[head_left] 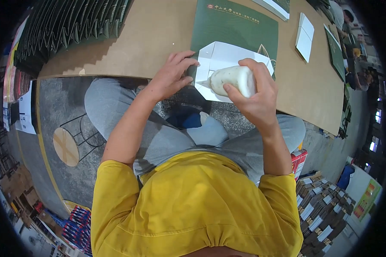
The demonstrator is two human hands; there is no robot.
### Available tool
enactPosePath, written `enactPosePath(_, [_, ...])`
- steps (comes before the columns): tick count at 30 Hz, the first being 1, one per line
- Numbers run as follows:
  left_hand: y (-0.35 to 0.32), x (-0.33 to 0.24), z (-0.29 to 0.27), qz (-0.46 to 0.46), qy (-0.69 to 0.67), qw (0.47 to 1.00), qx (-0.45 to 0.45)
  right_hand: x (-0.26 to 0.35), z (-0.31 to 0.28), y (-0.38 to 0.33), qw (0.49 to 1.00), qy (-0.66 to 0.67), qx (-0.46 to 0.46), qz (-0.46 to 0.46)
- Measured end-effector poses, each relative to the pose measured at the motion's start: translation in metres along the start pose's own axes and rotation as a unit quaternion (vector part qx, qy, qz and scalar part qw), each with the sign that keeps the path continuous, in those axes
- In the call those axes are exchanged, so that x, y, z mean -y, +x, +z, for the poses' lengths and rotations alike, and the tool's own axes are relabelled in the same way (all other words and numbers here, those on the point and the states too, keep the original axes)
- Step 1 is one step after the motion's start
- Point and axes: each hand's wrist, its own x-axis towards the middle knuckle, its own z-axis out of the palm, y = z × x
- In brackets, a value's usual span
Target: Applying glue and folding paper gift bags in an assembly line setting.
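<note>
My right hand [261, 96] is wrapped round a whitish squeeze bottle [229, 81]. The bottle lies tipped on its side, with its pointed nozzle toward the left over a white card sheet [221, 49]. Whether the nozzle touches the card, I cannot tell. That sheet, with its angled corners, rests on a green paper bag [236, 25] and reaches past the table's near edge. Just left of the card, my left hand [171, 75] is open, its fingers apart and curved toward the card's left side; it holds nothing.
On the brown table [158, 30], a row of folded green bags [73, 25] stands at the far left. A white card piece [304, 37] and another green bag [335, 53] lie to the right. A round stool [66, 146] is on the floor at left; bundled stacks [324, 214] stand at lower right.
</note>
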Motion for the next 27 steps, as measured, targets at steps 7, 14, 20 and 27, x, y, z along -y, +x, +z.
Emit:
enactPosePath(7, [0.001,0.000,0.000,0.009,0.012,1.000,-0.008,0.001,-0.007,-0.004,1.000,-0.003,0.009,-0.010])
enactPosePath(14, [0.001,0.002,-0.001,0.019,0.025,0.999,-0.014,0.003,-0.016,-0.013,1.000,-0.022,0.018,0.008])
enactPosePath(20, [0.001,0.001,-0.002,0.014,0.012,1.000,-0.010,0.006,-0.023,-0.021,0.998,-0.022,0.031,0.048])
enactPosePath(27, [0.001,0.001,-0.002,0.028,0.019,0.999,-0.010,0.002,-0.033,-0.027,0.997,-0.033,0.024,0.070])
